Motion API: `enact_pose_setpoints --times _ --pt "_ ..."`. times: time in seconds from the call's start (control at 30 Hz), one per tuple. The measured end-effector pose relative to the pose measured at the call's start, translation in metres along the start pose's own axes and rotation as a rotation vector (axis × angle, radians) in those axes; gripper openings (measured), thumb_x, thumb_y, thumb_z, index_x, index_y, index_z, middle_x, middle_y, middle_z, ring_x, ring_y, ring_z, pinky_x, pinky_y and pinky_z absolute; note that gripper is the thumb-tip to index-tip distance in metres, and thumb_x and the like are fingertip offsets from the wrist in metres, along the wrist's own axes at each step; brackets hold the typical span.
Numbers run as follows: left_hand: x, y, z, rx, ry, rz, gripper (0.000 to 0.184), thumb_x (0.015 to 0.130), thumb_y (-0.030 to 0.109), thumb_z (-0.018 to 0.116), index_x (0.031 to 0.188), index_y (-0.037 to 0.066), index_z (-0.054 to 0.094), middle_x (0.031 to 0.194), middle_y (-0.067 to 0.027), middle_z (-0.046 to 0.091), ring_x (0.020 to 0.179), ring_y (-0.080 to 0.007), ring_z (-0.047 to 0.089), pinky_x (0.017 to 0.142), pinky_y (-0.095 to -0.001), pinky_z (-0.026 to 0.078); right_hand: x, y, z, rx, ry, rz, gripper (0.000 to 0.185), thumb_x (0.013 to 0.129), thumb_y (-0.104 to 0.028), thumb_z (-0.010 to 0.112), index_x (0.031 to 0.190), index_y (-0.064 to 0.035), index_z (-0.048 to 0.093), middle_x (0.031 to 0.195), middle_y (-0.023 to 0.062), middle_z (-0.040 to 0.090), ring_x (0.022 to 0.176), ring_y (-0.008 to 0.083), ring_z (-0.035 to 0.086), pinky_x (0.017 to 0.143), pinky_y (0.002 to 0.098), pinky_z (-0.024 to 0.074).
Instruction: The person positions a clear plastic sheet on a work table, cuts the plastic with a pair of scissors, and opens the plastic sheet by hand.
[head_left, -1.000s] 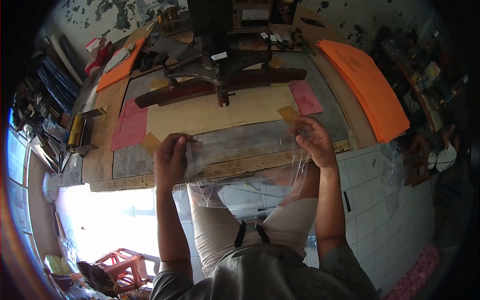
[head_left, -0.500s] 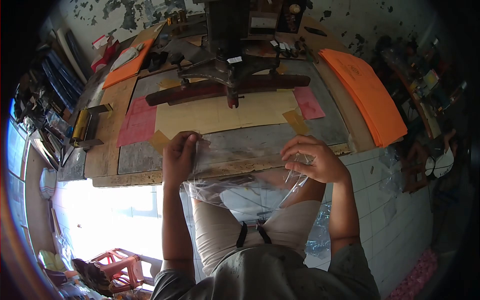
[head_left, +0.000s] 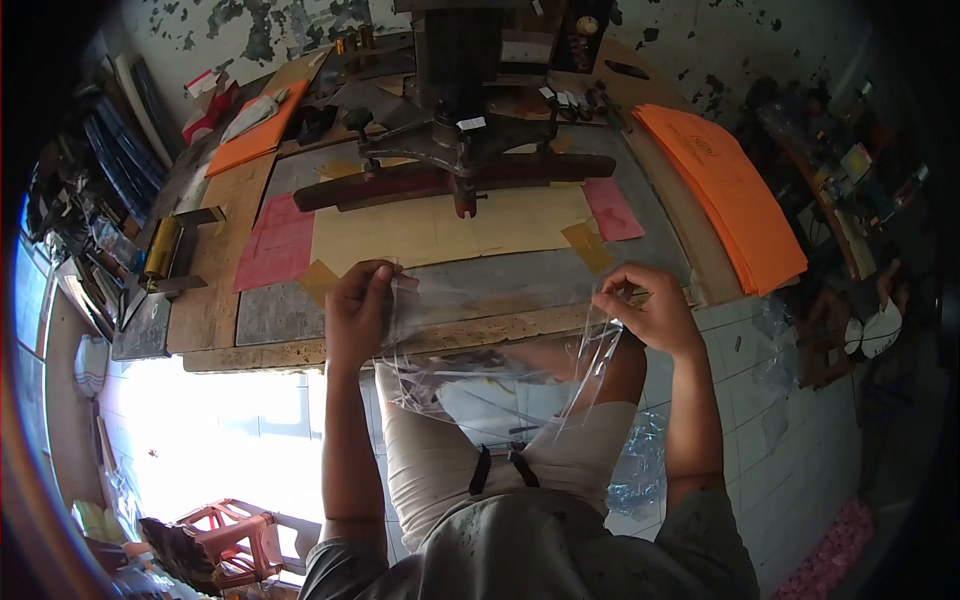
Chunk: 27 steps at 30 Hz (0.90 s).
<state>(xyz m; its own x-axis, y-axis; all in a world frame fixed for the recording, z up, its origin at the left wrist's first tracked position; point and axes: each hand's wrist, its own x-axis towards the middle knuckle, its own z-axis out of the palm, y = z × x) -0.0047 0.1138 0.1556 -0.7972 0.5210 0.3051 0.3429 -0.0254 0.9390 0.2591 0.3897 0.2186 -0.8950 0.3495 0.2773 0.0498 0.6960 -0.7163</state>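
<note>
A clear plastic sheet (head_left: 480, 375) hangs between my two hands, above my lap and in front of the table's front edge. My left hand (head_left: 358, 310) pinches its left upper corner between thumb and fingers. At the other side, my right hand (head_left: 650, 308) has thumb and fingertips closed on the right upper corner, where the film is creased and shiny. Beyond the sheet, a long cream paper strip (head_left: 450, 225) lies on the grey press bed, with pink paper (head_left: 272, 240) at its left end and tan tape pieces at its corners.
A press with a dark red bar (head_left: 400, 187) stands over the bed. Stacked orange sheets (head_left: 720, 190) lie at the right, and a gold foil roll (head_left: 163, 248) sits on a holder at the left. Crumpled plastic (head_left: 638, 460) and a pink stool (head_left: 240, 540) are on the floor.
My right hand has shifted slightly right, and its spread fingers have come together on the sheet's corner. The left hand stays nearly in place. The film's folds hang differently.
</note>
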Motion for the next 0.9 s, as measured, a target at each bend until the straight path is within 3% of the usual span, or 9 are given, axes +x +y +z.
enact_pose_setpoints --times 0.33,0.43,0.63,0.9 --pt "-0.0004 0.0033 0.0011 0.019 0.013 -0.036 0.026 0.103 0.022 0.063 0.104 -0.002 0.072 0.08 0.0008 0.069 0.072 -0.0041 0.053 0.066 -0.0228 0.043 -0.003 0.0015 -0.0048 0.054 -0.103 -0.062 0.018 0.089 -0.011 0.08 0.093 0.0015 0.068 0.088 0.0078 0.07 0.079 0.0157 0.071 0.072 0.0291 0.0565" --pt "-0.0003 -0.0005 0.0008 0.035 0.018 -0.027 0.026 0.104 0.022 0.063 0.104 -0.002 0.072 0.082 -0.0001 0.07 0.074 -0.0046 0.055 0.068 -0.0232 0.045 -0.0065 -0.0048 -0.0069 0.027 -0.148 -0.006 0.017 0.091 -0.013 0.077 0.094 0.0011 0.067 0.088 0.0097 0.071 0.079 0.0197 0.072 0.072 0.0318 0.0563" --pt "-0.0019 0.0034 0.0015 0.02 -0.007 -0.005 0.025 0.105 0.021 0.061 0.106 -0.003 0.07 0.089 -0.0046 0.076 0.081 -0.0062 0.061 0.076 -0.0236 0.048 -0.0081 -0.0014 -0.008 -0.105 -0.194 -0.107 0.017 0.099 -0.019 0.065 0.1 -0.0022 0.065 0.087 0.0128 0.075 0.081 0.0299 0.074 0.07 0.0375 0.0549" --pt "-0.003 0.003 -0.0006 0.041 -0.006 -0.03 0.026 0.105 0.022 0.06 0.105 -0.002 0.07 0.09 -0.0048 0.076 0.084 -0.0068 0.063 0.078 -0.0239 0.049 -0.0066 -0.0011 -0.0059 -0.122 -0.163 -0.049 0.016 0.102 -0.017 0.06 0.105 -0.0021 0.06 0.085 0.0133 0.073 0.076 0.0319 0.072 0.068 0.0386 0.0536"
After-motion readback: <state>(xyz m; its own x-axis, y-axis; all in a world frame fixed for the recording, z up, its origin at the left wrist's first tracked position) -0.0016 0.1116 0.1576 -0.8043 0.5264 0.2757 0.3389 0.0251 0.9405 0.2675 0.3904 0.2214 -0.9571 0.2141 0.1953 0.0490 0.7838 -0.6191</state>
